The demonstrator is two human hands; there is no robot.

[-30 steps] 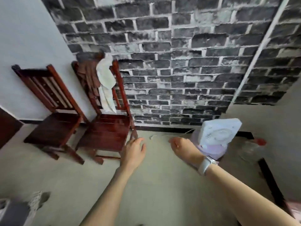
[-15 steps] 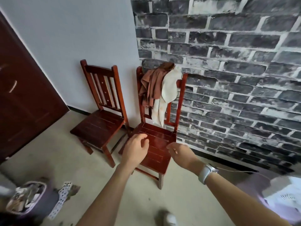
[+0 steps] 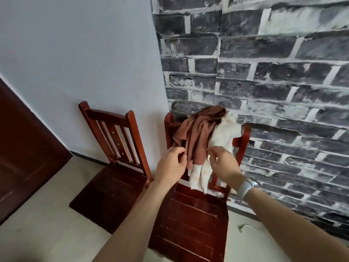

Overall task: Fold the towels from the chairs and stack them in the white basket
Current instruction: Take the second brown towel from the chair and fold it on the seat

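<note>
Brown towel [image 3: 198, 135] and white towel [image 3: 224, 133] draped over chair back [image 3: 243, 140]; left hand [image 3: 171, 166] pinching brown edge, right hand [image 3: 222, 163] curled at white one, grip unclear.

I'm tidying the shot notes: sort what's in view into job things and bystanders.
Job: brown towel, white towel, right chair they hang on, left hand, right hand.
Bystanders: left chair, door, brick wall, watch.

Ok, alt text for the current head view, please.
Two bare hands, left hand and right hand, reach for a brown towel and a white towel draped over the right chair. The left chair holds nothing.
</note>
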